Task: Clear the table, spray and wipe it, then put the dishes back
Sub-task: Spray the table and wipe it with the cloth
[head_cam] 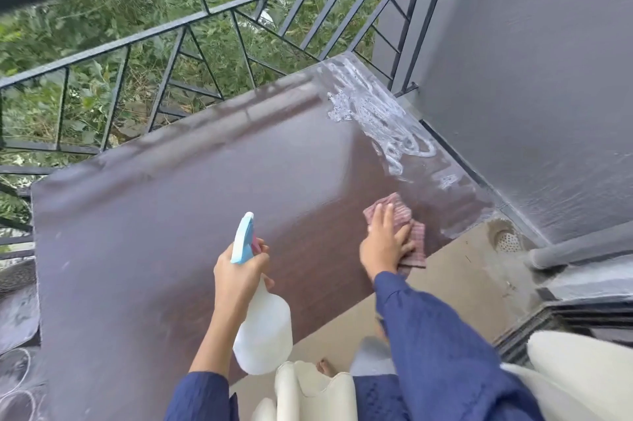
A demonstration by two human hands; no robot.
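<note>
A dark brown table (178, 215) fills the middle of the head view, bare of dishes. White foamy spray streaks (370, 112) lie along its far right side. My left hand (236, 270) grips a translucent white spray bottle (263, 331) with a light blue and pink trigger head, held above the table's near edge. My right hand (385, 242) presses flat on a pink checked cloth (407, 228) at the table's near right edge, just below the foam.
A black metal railing (205, 26) borders the table's far side, with greenery behind. A grey wall (531, 78) stands to the right. A floor drain (507, 239) and a grey pipe (575, 249) lie below it. Glass dishes (17, 369) show dimly at lower left.
</note>
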